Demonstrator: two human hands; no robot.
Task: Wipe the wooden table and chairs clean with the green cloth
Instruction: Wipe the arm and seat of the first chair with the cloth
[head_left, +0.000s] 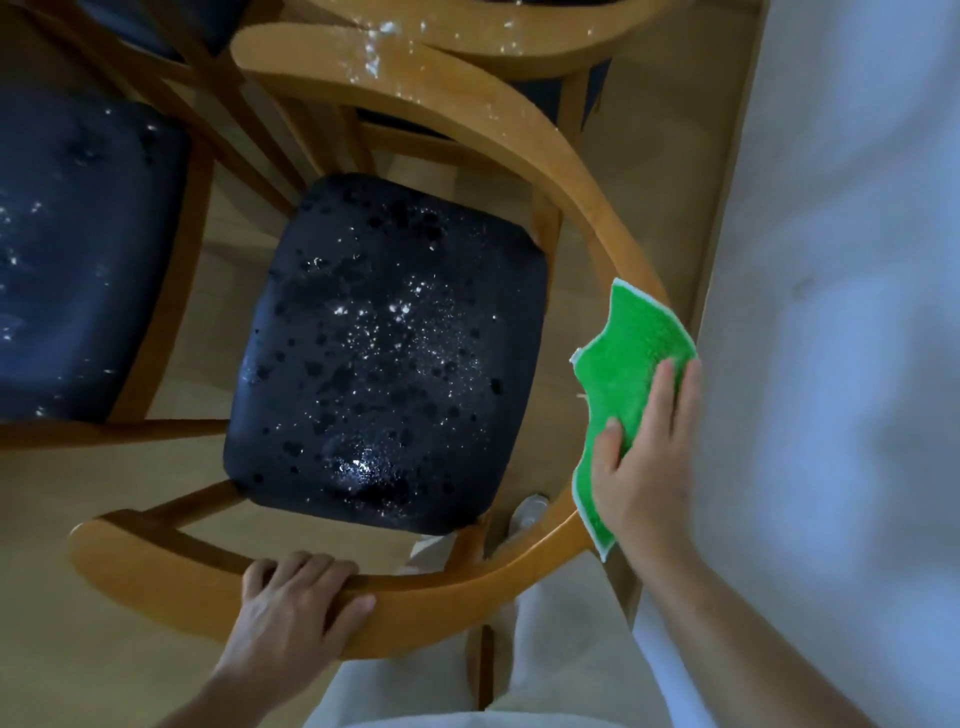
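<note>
Two hands work one wooden chair (524, 130): the right hand (641, 457) presses the green cloth (623, 374) flat-fingered against its curved right rail, the left hand (291, 608) grips the near rail, its dark seat (384, 353) speckled white, neighbouring chairs (78, 249) cut off.

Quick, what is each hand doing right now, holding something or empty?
Left hand: fingers curled round the chair's curved wooden rail, gripping it.
Right hand: fingers laid fairly straight on the green cloth, pressing it against the rail; open.
</note>
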